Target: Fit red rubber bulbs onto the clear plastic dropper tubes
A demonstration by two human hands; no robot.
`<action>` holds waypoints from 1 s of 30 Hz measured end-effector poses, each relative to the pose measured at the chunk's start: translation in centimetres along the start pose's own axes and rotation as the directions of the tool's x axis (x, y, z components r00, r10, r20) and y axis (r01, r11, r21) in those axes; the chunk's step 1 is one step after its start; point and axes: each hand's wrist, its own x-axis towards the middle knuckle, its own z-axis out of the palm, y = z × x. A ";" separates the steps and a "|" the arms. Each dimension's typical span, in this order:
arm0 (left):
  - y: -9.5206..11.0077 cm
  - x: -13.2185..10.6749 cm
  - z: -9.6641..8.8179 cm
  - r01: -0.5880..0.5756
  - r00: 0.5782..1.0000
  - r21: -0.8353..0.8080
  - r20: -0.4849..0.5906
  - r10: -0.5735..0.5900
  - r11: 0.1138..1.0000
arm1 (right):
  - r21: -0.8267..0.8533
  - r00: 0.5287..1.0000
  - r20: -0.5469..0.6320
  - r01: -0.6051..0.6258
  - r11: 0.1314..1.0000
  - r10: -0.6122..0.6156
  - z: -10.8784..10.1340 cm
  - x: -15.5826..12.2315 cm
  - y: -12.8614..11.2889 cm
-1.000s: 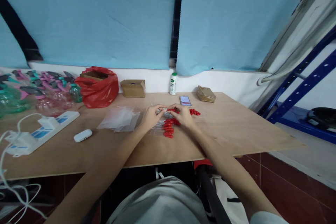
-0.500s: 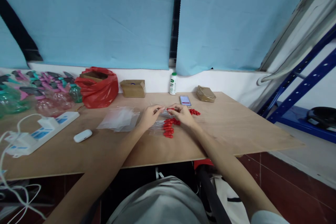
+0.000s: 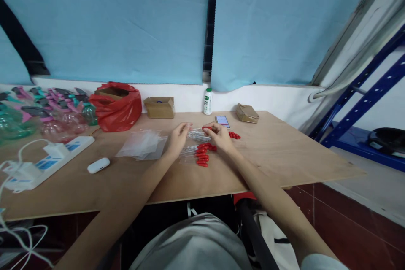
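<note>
My right hand (image 3: 221, 136) pinches the red end of a thin red-ended metal stick (image 3: 207, 128), whose shaft points left toward my other hand. Thumb and fingers of my left hand (image 3: 179, 136) are pressed together near the shaft's far tip; whether they grip anything is too small to make out. Beneath and between the hands lies a bundle of thin metal shafts (image 3: 198, 136). Closer to me, several red-ended sticks (image 3: 202, 157) rest on the table, shafts to the left. More red ends (image 3: 234, 135) show just right of my right hand, their shafts hidden behind it.
Clear plastic bags (image 3: 143, 144) lie left of my left hand. Farther left are a white case (image 3: 98, 165), a power strip (image 3: 68, 147) and spray bottles (image 3: 63, 118). Along the back stand a red bag (image 3: 118, 112), cardboard box (image 3: 159, 108), white bottle (image 3: 207, 102), phone (image 3: 222, 121) and brown packet (image 3: 247, 114).
My hands have moved apart: the left has shifted a little left, away from the right. The shaft of the stick in my right hand now shows between them.
</note>
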 end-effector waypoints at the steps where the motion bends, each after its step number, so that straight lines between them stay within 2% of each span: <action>1: -0.1 0.1 0.1 0.096 0.995 -0.169 -0.017 -0.100 0.981 | -0.005 1.000 -0.018 0.007 1.000 -0.007 -0.1 0.1 0.2; 3: -0.1 0.4 0.2 0.263 0.961 -0.502 0.058 -0.271 0.824 | -0.024 0.999 -0.041 0.023 0.999 -0.024 -0.3 0.2 0.5; 4: 0.0 0.4 0.2 0.318 0.943 -0.607 0.125 -0.307 0.728 | -0.039 0.999 -0.044 0.030 0.999 -0.032 -0.3 0.2 0.7; 6: 0.3 0.3 0.4 0.362 0.927 -0.723 0.214 -0.307 0.588 | -0.064 0.998 -0.039 0.041 0.997 -0.043 -0.1 0.2 1.0; 9: 1.1 -0.1 0.7 0.341 0.934 -0.798 0.229 -0.273 0.496 | -0.096 0.998 -0.023 0.047 0.994 -0.050 0.3 0.0 1.2; 13: 2.0 -0.9 0.8 0.302 0.951 -0.825 0.226 -0.212 0.478 | -0.094 0.999 -0.002 0.041 0.995 -0.041 0.9 -0.3 0.7; 20: 2.9 -1.2 0.1 0.289 0.957 -0.871 0.262 -0.122 0.398 | 0.015 0.999 0.050 -0.014 1.000 0.013 1.0 -0.3 0.3; 24: 3.0 -1.3 0.0 0.294 0.956 -0.856 0.260 -0.138 0.426 | 0.080 0.998 0.058 -0.037 0.996 0.032 1.0 -0.3 0.4; 30: 3.0 -1.6 0.3 0.287 0.958 -0.855 0.256 -0.128 0.432 | 0.077 0.998 0.050 -0.045 0.996 0.041 0.9 -0.5 0.3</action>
